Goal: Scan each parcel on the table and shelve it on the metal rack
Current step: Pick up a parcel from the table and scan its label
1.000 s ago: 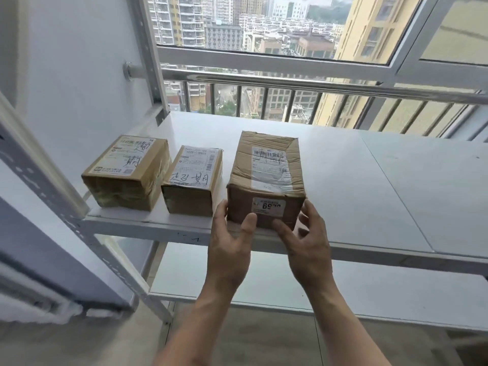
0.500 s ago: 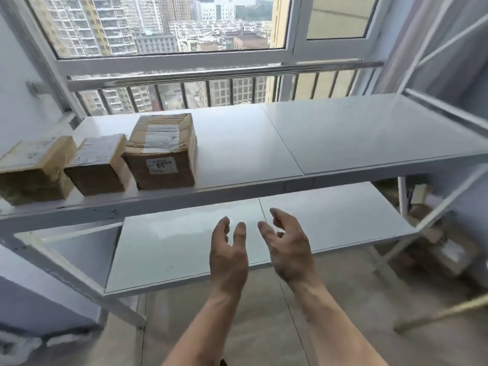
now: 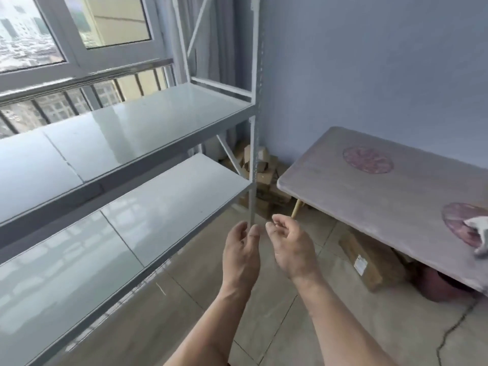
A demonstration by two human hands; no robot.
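Head view: both hands, left hand [image 3: 241, 256] and right hand [image 3: 290, 249], hang empty with loosely curled fingers between metal rack [image 3: 148, 143] and table [image 3: 383, 186]; no parcel shows there; fetching the next one likely follows.

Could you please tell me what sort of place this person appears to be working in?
Probably a small makeshift parcel storeroom in a high-rise flat: a white metal rack stands before a barred window, cardboard boxes are piled in the corner, and a low table stands by the wall.
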